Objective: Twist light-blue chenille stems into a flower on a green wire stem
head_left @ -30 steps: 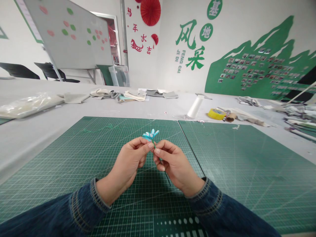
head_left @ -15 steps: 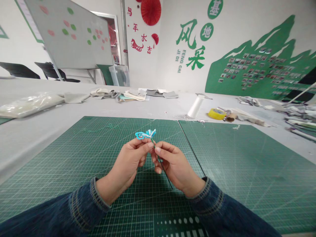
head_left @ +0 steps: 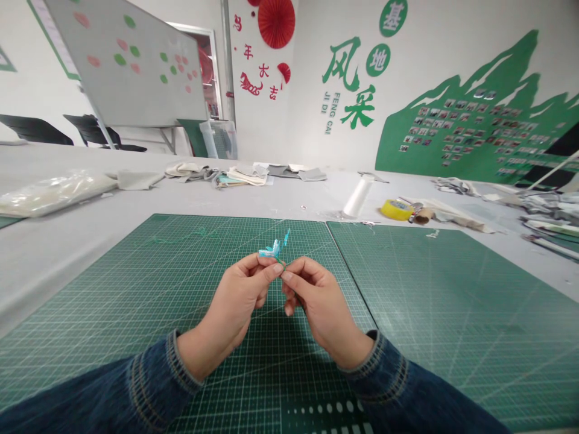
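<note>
A small blue and white beaded flower (head_left: 270,249) with a thin green stem is held up between my hands, above the green cutting mat (head_left: 194,289). My left hand (head_left: 239,295) pinches the stem just under the petals with thumb and forefinger. My right hand (head_left: 319,301) is closed with its thumb and forefinger at the stem beside the left fingertips. Most of the stem is hidden behind the right fingers. One blue petal stands up to the right of the others.
Another green mat (head_left: 452,301) adjoins on the right. Behind the mats are a white thread cone (head_left: 359,198), a yellow tape roll (head_left: 396,209) and fabric scraps (head_left: 246,174). A clear plastic bag (head_left: 56,190) lies at left. Loose green thread (head_left: 201,232) rests on the mat.
The flower has turned: its petals now show from another side, with one standing upright. The dark lower stem, seen before below the right fingers, is now mostly hidden. Both hands stay nearly in place.
</note>
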Demonstrator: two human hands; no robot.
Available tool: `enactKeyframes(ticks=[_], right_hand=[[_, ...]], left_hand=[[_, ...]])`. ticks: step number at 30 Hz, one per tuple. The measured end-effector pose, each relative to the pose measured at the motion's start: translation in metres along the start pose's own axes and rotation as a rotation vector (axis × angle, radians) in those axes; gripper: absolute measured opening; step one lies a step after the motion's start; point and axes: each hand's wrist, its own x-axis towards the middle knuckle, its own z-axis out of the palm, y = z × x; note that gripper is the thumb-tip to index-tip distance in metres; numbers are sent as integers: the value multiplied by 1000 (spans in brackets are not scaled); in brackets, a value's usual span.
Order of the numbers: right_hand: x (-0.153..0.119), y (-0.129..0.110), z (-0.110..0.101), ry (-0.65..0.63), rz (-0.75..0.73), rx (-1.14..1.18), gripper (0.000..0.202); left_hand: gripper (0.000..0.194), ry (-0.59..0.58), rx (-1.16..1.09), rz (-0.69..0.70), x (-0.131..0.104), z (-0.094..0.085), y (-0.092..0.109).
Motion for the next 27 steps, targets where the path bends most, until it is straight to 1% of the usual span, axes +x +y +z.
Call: enactKeyframes(ticks=[2,3,7,10,13,16,20,22,24,27], right_hand=[[-1,0,1,-3,-14,-15,20],[-1,0,1,-24,2,-1,19],[-1,-2,-3,-168,153,127,17],[0,-3,-7,-201,180,172,15],[1,-2,-8,-162,143,164,14],[0,-2,-7,-110,109,113,17],[-2,-1,-1,14,-18,-120,21],[-3,0,1,44,-59,-193,22],[-3,0,1,-15,3,-109,22],[-1,-1,-4,-152,179,143,18]], left_hand=[[24,-4,-5,-10,-1,0,1],[24,-10,-3,-13,-1,0,1],[23,-49,-7,-11,-1,-2,3],[23,-70,-20,6,0,-2,3],[22,-57,-8,27,1,-2,1],[23,-26,-4,20,1,-1,-1],[24,19,2,2,-1,2,-2],[23,26,-1,2,-2,3,-2],[22,6,-21,-7,-2,2,-1],[23,-37,-55,-30,-1,-1,2]])
